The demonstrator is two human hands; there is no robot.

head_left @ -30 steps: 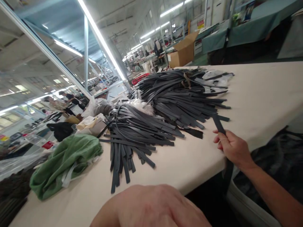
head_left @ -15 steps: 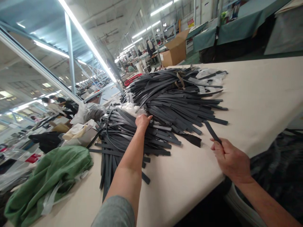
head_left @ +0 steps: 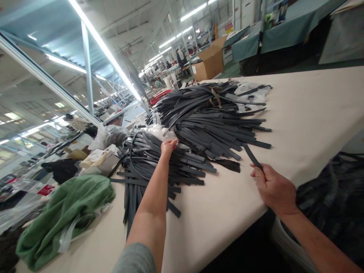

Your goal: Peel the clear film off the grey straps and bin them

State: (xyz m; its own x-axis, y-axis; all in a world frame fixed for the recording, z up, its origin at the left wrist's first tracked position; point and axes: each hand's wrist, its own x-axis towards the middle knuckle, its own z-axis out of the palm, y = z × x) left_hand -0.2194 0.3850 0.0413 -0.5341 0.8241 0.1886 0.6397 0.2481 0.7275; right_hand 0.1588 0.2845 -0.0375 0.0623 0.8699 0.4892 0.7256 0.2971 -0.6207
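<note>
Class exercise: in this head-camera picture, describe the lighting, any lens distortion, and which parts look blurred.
Head view: bright ceiling tube lights blow out to white; the wide lens bows the table edge and pillars; the strap pile and both hands, left hand and right hand, are sharp; the far hall is soft.

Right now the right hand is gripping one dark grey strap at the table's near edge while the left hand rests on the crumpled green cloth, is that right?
Not quite. The right hand does grip one dark grey strap at the near edge of the cream table, but the head view shows the left hand far from the crumpled green cloth: it reaches into the nearer pile of dark grey straps.
</note>
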